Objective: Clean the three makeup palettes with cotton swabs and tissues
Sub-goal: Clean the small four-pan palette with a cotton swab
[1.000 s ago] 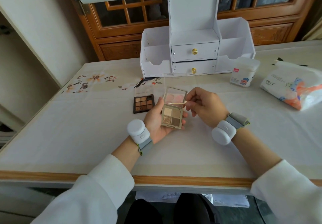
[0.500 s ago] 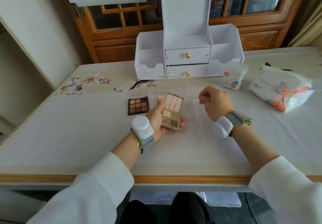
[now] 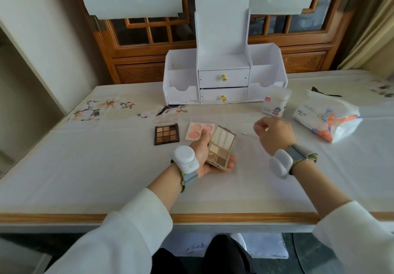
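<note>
Three palettes: left hand [image 3: 204, 156] fingers [image 3: 232, 160] hold the gold palette [image 3: 220, 150]; brown palette [image 3: 166, 134] and pink palette [image 3: 197, 130] lie on the white counter [image 3: 106, 167]. One cotton swab [image 3: 248, 134] by the right hand [image 3: 274, 134], hold unclear. Wooden doors [image 3: 149, 47] behind.

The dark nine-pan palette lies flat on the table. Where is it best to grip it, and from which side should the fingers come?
The dark palette lies flat, pans facing up, so only its thin rim is safe to touch. Probably come from above and pinch its left and right edges; both look free, with a gap to the pink palette.
</note>
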